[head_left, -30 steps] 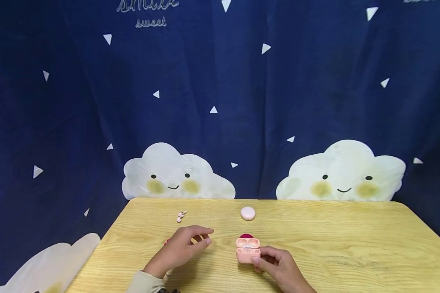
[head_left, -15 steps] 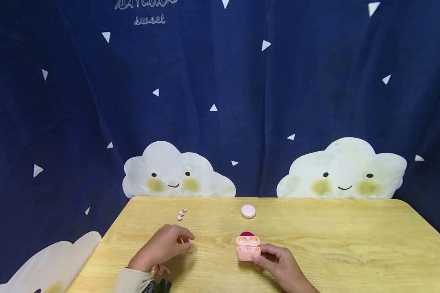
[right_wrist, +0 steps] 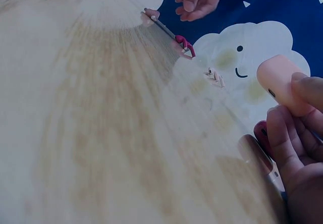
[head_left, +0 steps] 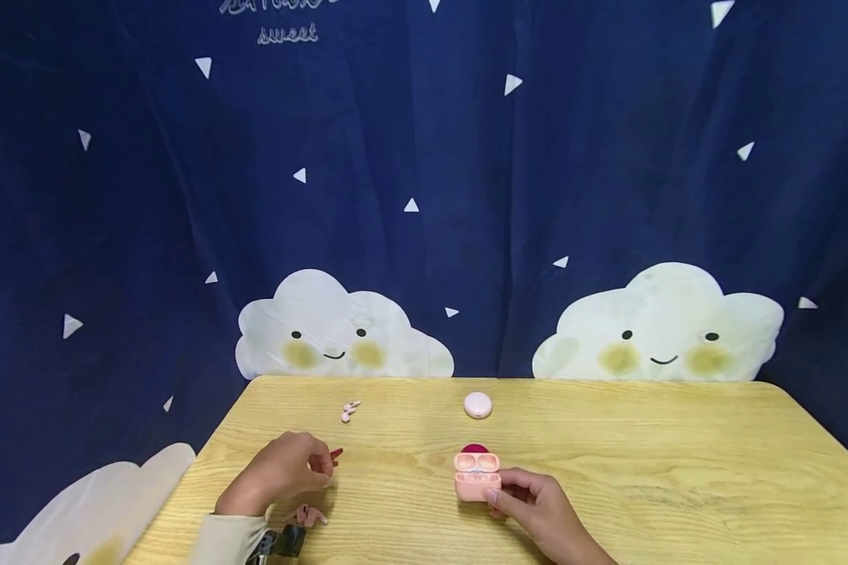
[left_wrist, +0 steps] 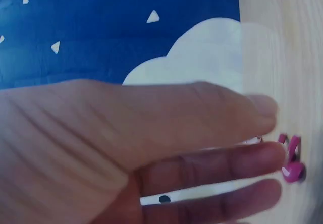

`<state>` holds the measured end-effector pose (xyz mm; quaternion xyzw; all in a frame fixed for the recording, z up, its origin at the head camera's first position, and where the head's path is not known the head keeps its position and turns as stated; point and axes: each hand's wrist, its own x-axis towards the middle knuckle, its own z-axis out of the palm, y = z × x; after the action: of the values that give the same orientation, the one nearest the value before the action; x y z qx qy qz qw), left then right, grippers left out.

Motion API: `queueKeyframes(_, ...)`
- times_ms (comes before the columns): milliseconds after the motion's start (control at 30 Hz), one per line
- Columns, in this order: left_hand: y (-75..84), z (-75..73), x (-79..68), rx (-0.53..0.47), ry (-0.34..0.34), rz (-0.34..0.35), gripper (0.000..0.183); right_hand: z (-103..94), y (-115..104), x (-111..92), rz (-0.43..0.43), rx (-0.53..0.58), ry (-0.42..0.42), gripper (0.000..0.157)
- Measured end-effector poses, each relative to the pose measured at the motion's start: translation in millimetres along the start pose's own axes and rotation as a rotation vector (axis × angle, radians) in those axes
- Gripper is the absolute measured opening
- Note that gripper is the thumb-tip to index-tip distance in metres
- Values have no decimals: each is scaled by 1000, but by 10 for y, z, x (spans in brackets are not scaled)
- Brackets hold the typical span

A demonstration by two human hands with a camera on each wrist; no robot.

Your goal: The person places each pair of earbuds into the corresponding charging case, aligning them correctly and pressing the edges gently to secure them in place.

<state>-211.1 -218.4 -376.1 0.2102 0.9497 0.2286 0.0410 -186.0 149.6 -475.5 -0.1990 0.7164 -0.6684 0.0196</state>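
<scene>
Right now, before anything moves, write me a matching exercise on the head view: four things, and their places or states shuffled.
Things
1. Peach earbud case
2. Crimson case
3. Pale pink earbuds
4. Pale pink round case

Places or states
A. On the left part of the table, beyond the left hand
B. Near the back edge, lid closed, unobstructed
C. Held by the right hand, lid up
D. Partly hidden behind the held case

Right pairs: 1-C, 2-D, 3-A, 4-B
</scene>
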Motion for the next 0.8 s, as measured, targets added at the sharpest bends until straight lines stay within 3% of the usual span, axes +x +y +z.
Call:
queueKeyframes(167, -45, -1, -51, 21, -13, -70, 18, -8, -13, 12, 32, 25, 9, 31)
queueKeyframes(400, -92, 15, -115, 70, -39, -117, 20, -6, -19, 9, 96, 26, 12, 32)
queueKeyframes(667, -123, 67, -162, 120, -33, -199, 28, 0, -24, 7, 61, 15, 12, 30)
queueKeyframes(800, -154, 102, -184, 90, -38, -180, 28, -1, -14, -2, 46, 16, 3, 30)
